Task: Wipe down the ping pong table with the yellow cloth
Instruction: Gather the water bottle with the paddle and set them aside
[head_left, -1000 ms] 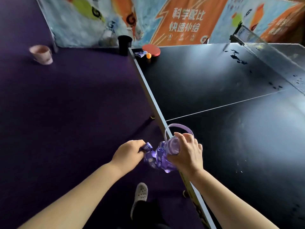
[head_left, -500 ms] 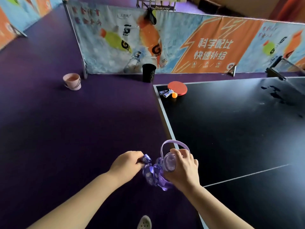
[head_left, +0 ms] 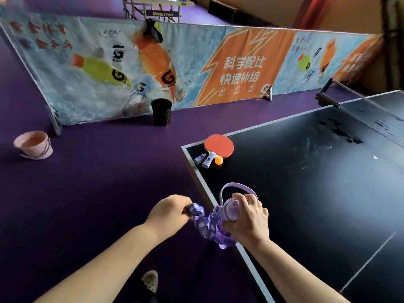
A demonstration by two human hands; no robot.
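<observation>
The dark ping pong table [head_left: 306,193] fills the right half, with wet smears and dark spots near the net [head_left: 371,110]. At its near left edge, my right hand [head_left: 249,217] grips the lid end of a purple water bottle [head_left: 229,212] with a loop handle. My left hand [head_left: 170,212] pinches the bottle's patterned purple strap [head_left: 203,224] just off the table's edge. No yellow cloth is in view.
A red paddle [head_left: 218,146] and an orange ball [head_left: 218,160] lie at the table's far corner. On the purple floor stand a pink bucket [head_left: 32,145] and a black bin [head_left: 161,111], in front of a printed barrier [head_left: 196,62]. My shoe [head_left: 150,281] shows below.
My view has swung up and left, bringing the barrier, bucket and table corner into sight. Both hands keep the same hold on the bottle and strap by the table's edge.
</observation>
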